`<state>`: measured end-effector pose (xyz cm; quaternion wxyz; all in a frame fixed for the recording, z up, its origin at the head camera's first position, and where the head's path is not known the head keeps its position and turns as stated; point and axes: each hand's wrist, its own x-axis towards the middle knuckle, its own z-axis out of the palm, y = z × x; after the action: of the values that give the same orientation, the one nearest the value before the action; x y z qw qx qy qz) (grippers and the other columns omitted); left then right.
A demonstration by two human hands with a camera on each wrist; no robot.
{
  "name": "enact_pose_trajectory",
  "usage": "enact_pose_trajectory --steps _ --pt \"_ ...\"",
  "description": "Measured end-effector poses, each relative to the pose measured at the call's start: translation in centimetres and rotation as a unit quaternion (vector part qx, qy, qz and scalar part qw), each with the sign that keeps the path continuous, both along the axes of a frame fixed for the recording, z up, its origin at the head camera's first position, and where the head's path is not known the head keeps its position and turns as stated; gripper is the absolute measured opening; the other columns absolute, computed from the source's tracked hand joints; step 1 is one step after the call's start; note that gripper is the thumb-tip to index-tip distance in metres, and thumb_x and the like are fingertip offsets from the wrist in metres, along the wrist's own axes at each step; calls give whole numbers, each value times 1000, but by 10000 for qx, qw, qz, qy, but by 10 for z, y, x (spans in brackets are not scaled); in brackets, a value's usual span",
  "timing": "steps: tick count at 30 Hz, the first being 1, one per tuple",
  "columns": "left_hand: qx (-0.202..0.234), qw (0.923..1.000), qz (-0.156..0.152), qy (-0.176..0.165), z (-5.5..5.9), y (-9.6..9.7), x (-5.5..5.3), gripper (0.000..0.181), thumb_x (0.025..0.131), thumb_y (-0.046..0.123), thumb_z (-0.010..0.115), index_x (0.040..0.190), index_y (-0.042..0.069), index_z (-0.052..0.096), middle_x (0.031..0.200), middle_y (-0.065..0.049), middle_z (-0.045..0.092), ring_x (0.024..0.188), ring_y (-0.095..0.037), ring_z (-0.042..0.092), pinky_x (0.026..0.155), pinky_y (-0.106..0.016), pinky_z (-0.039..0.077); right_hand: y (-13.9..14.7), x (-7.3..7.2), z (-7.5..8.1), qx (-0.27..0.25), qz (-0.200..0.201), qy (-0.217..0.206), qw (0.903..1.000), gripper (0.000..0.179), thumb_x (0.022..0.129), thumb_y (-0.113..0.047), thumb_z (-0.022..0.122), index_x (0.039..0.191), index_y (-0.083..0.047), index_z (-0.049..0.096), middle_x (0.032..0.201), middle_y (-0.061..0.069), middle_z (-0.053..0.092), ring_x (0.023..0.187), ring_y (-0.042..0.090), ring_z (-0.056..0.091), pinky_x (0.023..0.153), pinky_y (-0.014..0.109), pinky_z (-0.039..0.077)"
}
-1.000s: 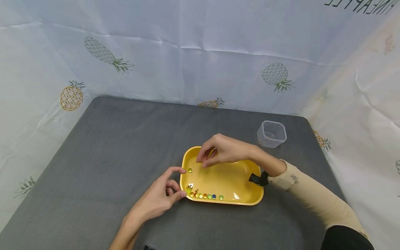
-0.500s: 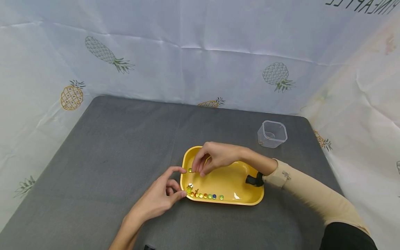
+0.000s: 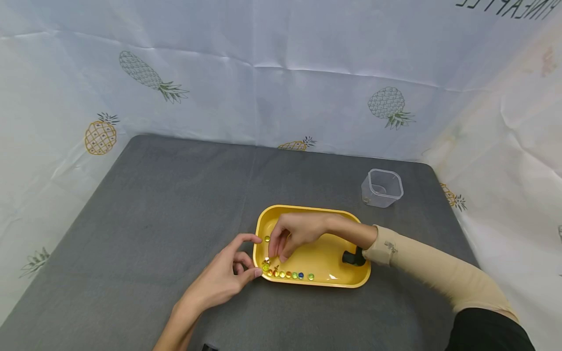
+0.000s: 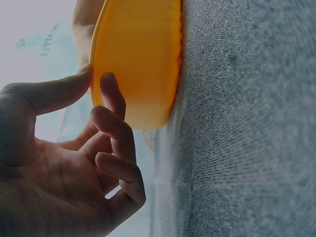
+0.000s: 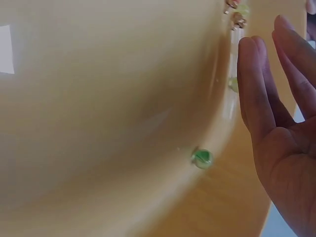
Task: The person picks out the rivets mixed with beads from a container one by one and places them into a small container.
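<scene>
A shallow yellow tray [image 3: 316, 253] stands on the table. Several small glass marbles lie along its near wall, among them a blue marble [image 3: 300, 276] and a green marble [image 3: 311, 277]. A lone yellow-green marble [image 3: 267, 239] sits near the left end. My left hand [image 3: 226, 273] holds that end by the rim, thumb and index finger spread along it, other fingers curled. My right hand [image 3: 291, 236] hovers inside the tray with fingers pointing down above the near-left marbles; I see nothing between them. Another green marble [image 5: 201, 158] shows in the right wrist view.
A clear plastic container [image 3: 382, 188] stands behind the tray to the right. The grey table [image 3: 175, 204] ends at a pineapple-print curtain [image 3: 263, 73]. A black device [image 3: 354, 257] hangs from my right wrist above the tray's right end.
My right hand has come down and nearer, from the tray's far side past the lone marble toward the near-left marbles. The left hand, tray and marbles have stayed put.
</scene>
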<state>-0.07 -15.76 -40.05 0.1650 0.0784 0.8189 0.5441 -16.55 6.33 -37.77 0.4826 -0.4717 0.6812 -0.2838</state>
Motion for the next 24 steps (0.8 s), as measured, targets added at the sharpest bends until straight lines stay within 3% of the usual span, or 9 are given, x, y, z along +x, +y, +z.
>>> enact_pose_trajectory --steps 10,17,24 --pt "24 10000 28 -8 1 -1 0 56 101 17 78 149 16 50 87 -5 73 63 -5 53 60 -24 45 -7 5 -9 232 45 -14 9997 21 94 -1 82 115 2 80 108 14 83 90 0 74 89 22 62" --pt "201 9998 -14 8 2 -3 -1 58 101 18 78 150 13 48 88 -9 74 62 -6 52 58 -25 44 -11 6 -15 171 23 289 9994 18 92 -4 86 110 -2 83 99 8 83 83 -2 71 83 21 62" --pt "69 10000 19 -46 2 -2 -1 57 101 19 78 150 15 49 89 -8 74 61 -6 53 59 -25 45 -12 6 -19 155 -16 474 9988 19 89 -7 90 106 -5 84 92 5 81 79 -2 69 79 20 61"
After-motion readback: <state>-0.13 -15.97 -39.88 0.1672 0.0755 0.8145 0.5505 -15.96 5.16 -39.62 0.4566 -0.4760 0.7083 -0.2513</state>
